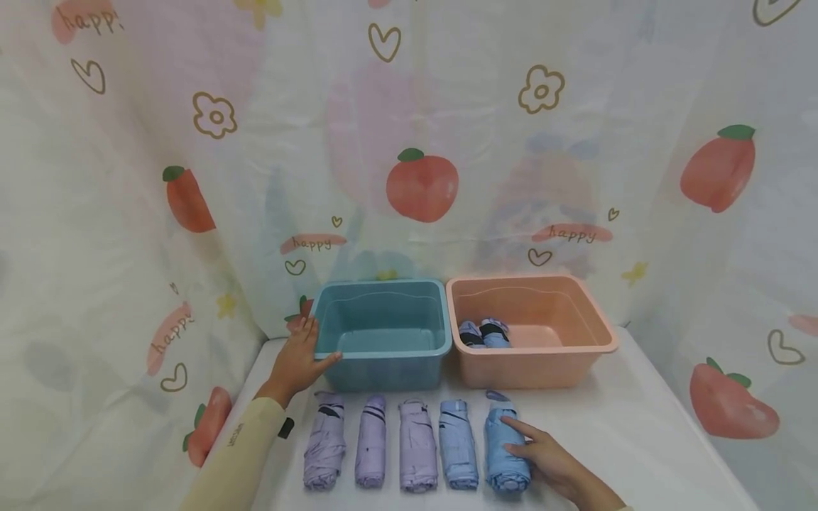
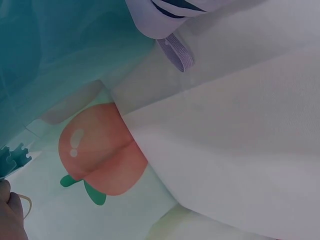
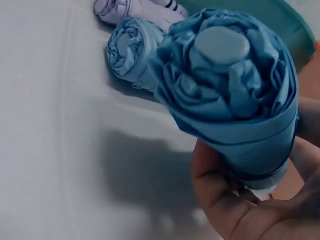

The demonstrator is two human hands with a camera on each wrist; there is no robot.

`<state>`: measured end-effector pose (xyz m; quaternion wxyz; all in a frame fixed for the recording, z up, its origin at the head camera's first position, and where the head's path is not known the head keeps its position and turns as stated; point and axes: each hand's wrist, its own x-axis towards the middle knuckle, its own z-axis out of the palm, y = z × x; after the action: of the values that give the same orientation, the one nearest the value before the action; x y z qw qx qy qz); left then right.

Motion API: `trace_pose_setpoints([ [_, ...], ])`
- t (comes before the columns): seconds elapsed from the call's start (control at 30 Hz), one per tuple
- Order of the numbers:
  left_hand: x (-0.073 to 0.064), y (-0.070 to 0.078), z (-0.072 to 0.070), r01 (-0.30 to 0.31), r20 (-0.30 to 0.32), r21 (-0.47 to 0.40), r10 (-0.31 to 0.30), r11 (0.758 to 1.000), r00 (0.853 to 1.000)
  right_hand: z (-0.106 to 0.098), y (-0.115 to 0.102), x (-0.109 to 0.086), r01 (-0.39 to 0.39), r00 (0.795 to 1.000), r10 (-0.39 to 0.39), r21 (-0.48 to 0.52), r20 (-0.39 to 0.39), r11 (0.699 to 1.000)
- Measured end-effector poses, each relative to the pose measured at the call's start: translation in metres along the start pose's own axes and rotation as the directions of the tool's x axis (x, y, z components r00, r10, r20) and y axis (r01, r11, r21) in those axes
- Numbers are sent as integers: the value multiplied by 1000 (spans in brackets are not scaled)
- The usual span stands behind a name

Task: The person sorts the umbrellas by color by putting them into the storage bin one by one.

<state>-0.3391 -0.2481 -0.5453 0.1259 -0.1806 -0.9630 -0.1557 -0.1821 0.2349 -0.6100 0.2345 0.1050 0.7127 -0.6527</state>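
A row of rolled folding umbrellas lies on the table, lilac ones such as the middle umbrella [image 1: 418, 446] to the left and light blue ones to the right. At the right end my right hand [image 1: 548, 454] grips a blue umbrella [image 1: 507, 451] from its right side. The right wrist view shows its folded end [image 3: 220, 75] facing the camera, with fingers [image 3: 215, 192] curled under it. My left hand [image 1: 299, 362] rests on the near left corner of the teal bin [image 1: 383, 372], thumb across the front rim, fingers along the left side.
Beside the teal bin stands a peach-coloured bin [image 1: 524, 369] with two blue rolled umbrellas [image 1: 495, 333] at its left side. Another light blue umbrella [image 1: 458, 447] lies just left of the gripped one. A patterned curtain [image 1: 422, 106] hangs behind and around the white table [image 1: 639, 426].
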Motion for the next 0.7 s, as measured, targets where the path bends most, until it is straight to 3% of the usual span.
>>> trace_pose_setpoints([
  [0.13, 1, 0, 0, -5, 3, 4, 5, 1000, 1000, -12, -9, -14, -1, 999, 1, -7, 47, 1000],
  [0.33, -3, -2, 0, -4, 18, 0, 4, 1000, 1000, -33, -30, -44, 80, 992, -69, -102, 103, 992],
  [0.5, -5, -5, -3, -9, 14, -2, 9, 1000, 1000, -50, -57, -64, 121, 985, -103, -126, 136, 985],
  [0.7, 1, 0, -3, -13, 35, -2, 13, 1000, 999, -82, -95, -83, 246, 960, -224, -124, 169, 961],
])
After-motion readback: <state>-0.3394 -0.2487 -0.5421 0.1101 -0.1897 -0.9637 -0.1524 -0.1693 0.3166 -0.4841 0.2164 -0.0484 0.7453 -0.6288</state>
